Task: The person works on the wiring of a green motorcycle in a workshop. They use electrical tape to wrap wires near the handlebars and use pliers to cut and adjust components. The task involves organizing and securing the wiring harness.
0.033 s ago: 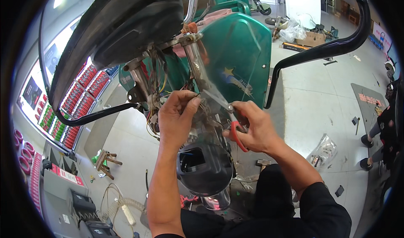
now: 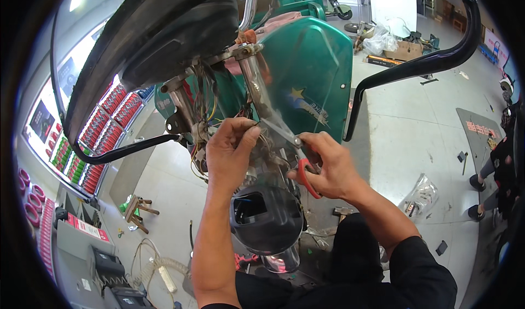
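My left hand (image 2: 232, 147) is closed, thumb and forefinger pinching a thin dark wire (image 2: 258, 124). In my right hand (image 2: 331, 164) is a pair of red-handled scissors (image 2: 309, 179). Their blades (image 2: 280, 128) point up and left, the tips close to the pinched wire; whether they touch it I cannot tell. Behind my hands, a bundle of coloured wires (image 2: 210, 109) hangs between two metal fork tubes (image 2: 252, 79) of a green vehicle. A black housing with a rectangular opening (image 2: 268, 235) sits below my hands.
A green front panel (image 2: 322, 74) rises behind the fork. Black bars (image 2: 404, 68) curve out at both sides. On the floor are a hammer (image 2: 343, 213), a plastic bag (image 2: 420, 195) and a small wooden stool (image 2: 139, 211). A person's legs (image 2: 484, 191) show at the right edge.
My right hand and the scissors have shifted very slightly left and down. My left hand keeps its pinch in the same place.
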{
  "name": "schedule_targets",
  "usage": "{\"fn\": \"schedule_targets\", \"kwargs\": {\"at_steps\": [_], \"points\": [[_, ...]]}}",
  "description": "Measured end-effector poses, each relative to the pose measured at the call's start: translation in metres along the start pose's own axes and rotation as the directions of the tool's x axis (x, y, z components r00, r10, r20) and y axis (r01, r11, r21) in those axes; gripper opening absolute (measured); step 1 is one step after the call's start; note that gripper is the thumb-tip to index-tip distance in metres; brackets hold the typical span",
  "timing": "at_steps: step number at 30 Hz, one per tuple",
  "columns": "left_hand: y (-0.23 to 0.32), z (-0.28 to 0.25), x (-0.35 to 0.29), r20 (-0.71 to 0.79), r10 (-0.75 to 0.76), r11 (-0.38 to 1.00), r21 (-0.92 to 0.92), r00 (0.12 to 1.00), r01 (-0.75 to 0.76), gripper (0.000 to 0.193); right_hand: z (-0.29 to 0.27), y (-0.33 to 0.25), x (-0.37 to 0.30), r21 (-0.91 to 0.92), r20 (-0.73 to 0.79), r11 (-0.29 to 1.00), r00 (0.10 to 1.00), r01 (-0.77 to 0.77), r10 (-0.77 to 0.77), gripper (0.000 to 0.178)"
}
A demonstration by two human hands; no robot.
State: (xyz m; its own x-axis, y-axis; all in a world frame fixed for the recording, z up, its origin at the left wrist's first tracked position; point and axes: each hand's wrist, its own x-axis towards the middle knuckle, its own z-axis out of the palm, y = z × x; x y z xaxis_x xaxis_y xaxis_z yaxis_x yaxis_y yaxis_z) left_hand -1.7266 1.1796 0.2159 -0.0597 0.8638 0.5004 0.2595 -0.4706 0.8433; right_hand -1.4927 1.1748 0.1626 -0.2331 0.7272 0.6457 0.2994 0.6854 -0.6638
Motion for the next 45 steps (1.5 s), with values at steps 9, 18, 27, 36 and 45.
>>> {"fn": "schedule_targets", "kwargs": {"at_steps": [9,18,27,36,45], "points": [[0.000,0.003,0.000,-0.027,-0.025,1.000,-0.007,0.999,0.025,0.010,0.019,-0.006,0.012,-0.084,-0.028,0.996,0.999,0.033,-0.036,0.057],[-0.002,0.002,0.000,-0.032,-0.008,0.999,0.045,0.999,0.009,0.007,0.030,-0.003,0.012,-0.035,-0.017,0.999,0.999,0.026,-0.027,0.052],[-0.002,0.005,0.000,-0.028,0.026,0.999,0.048,0.999,-0.025,0.007,0.029,-0.003,0.012,0.038,-0.005,0.999,1.000,0.018,-0.018,0.052],[-0.006,0.002,0.000,-0.035,0.014,1.000,0.011,0.999,-0.013,0.005,0.031,-0.001,0.013,-0.031,-0.048,0.997,0.996,0.076,-0.078,0.056],[0.000,0.008,0.002,-0.091,0.000,0.996,0.090,0.996,0.008,0.011,0.030,0.005,0.011,-0.033,-0.055,0.997,0.996,0.065,-0.067,0.051]]}}
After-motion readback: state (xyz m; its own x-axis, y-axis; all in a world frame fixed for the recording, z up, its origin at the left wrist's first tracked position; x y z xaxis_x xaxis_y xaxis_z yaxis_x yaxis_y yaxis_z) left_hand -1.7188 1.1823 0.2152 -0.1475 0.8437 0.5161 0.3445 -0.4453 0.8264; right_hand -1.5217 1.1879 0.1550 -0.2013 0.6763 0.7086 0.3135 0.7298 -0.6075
